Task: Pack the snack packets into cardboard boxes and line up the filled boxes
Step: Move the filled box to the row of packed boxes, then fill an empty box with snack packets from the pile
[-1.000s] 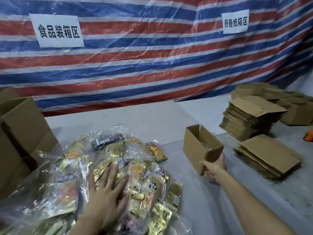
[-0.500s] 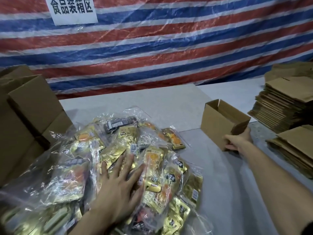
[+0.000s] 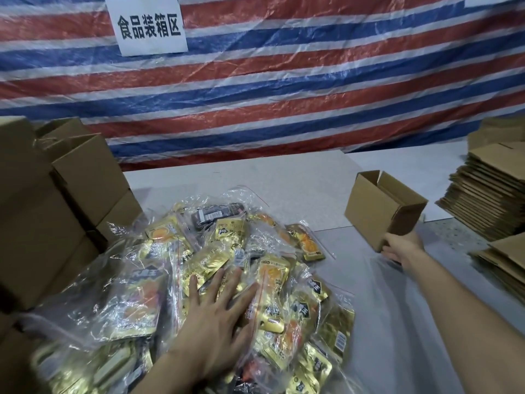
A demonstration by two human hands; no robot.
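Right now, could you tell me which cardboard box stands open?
The small box gripped by the right hand; the stacked boxes at left are closed; the flattened boxes at far right lie folded.

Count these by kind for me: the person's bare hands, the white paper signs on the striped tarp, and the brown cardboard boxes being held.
Bare hands: 2, the left hand and the right hand
Signs: 1, the white paper sign
Held boxes: 1, the small open brown cardboard box
Total: 4
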